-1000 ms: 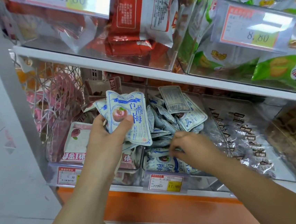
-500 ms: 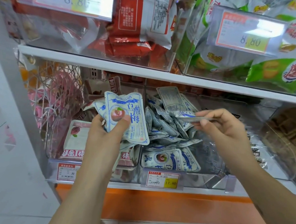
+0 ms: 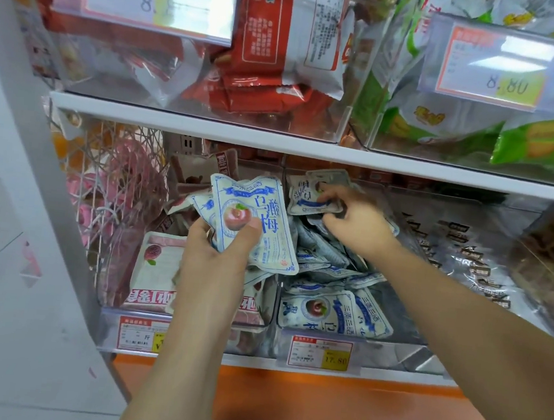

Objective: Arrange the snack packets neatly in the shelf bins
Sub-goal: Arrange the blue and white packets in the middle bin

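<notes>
My left hand point(image 3: 218, 258) grips a small stack of white-and-blue plum snack packets point(image 3: 251, 221) upright, thumb across the front one, above the divider between two clear bins. My right hand point(image 3: 352, 222) reaches into the back of the middle bin point(image 3: 400, 353) and pinches another white-and-blue packet point(image 3: 307, 192) standing at the rear. Several more of these packets lie jumbled in that bin, one flat against the front wall point(image 3: 333, 311).
The left bin point(image 3: 114, 302) holds pink-and-white packets point(image 3: 154, 276). To the right lies a bin of clear-wrapped snacks point(image 3: 467, 258). The upper shelf point(image 3: 275, 145) carries bins of red and green bags close overhead. A wire basket point(image 3: 108, 187) stands at far left.
My right hand moved from the bin's right side, where it held a packet flat, to the back of the bin and now pinches an upright packet. My left hand kept its stack.
</notes>
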Demonstrator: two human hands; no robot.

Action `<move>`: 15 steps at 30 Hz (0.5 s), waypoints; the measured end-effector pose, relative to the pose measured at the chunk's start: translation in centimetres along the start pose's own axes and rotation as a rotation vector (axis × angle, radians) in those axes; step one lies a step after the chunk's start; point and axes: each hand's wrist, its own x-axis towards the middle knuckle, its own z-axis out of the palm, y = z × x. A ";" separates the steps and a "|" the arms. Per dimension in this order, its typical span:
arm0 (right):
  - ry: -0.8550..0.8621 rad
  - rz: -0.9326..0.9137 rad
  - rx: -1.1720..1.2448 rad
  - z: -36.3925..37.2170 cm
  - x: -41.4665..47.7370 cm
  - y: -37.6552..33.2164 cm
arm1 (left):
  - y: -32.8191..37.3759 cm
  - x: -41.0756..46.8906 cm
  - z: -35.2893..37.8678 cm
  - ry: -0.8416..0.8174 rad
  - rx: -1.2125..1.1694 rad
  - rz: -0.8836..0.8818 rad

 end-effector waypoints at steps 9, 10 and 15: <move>-0.035 0.029 0.180 -2.9 -5.3 -0.5 | 0.2 -0.3 -0.6 -0.028 0.013 0.015; -0.121 0.087 0.233 -3.5 -6.3 -0.4 | 0.3 -0.4 -0.7 -0.030 0.018 0.018; -0.703 0.240 -0.150 -4.6 -8.6 0.1 | 0.1 -0.9 -0.6 -0.045 0.062 0.034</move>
